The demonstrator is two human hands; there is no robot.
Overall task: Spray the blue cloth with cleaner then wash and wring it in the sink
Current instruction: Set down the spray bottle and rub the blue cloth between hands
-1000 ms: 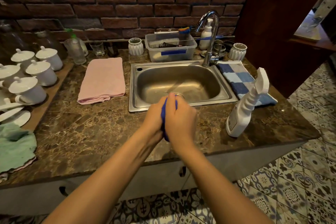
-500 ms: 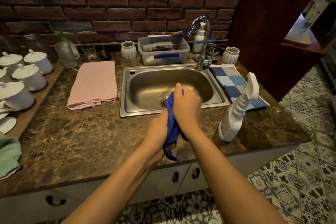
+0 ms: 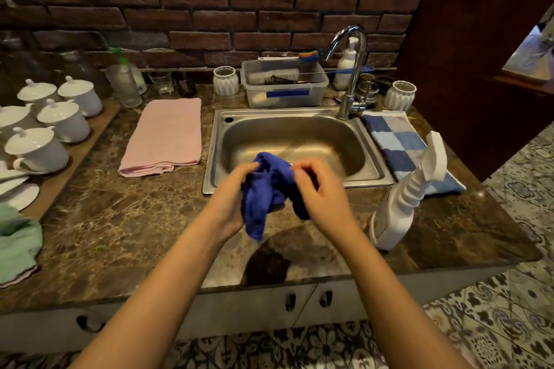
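Two hands meet at the centre of the frame, both closed on the blue cloth [image 3: 266,192], which is bunched between them above the near rim of the sink [image 3: 299,141] and the marble desk [image 3: 120,219]. The left hand [image 3: 232,201] has its fingers curled around the cloth's left side, from which a loose end hangs down toward the desk; the right hand [image 3: 317,189] pinches the right side, fingers bent, with a darker fold of cloth drooping beneath the palm. A dark wet patch [image 3: 266,263] shows on the desk just below the cloth. The steel basin lies directly behind the hands, its tap [image 3: 349,69] rising at the right rear corner. To the right of the hands, the white spray bottle [image 3: 404,198] stands upright on the desk, its nozzle leaning toward the right edge of the frame. Behind it, a blue checked towel [image 3: 395,144] lies flat beside the sink. Left of the sink, a folded pink towel [image 3: 168,135] rests on the desk. At the far left of the frame sit white lidded cups [image 3: 60,120] on a wooden board, and a green cloth [image 3: 15,243] lies at the lower left.
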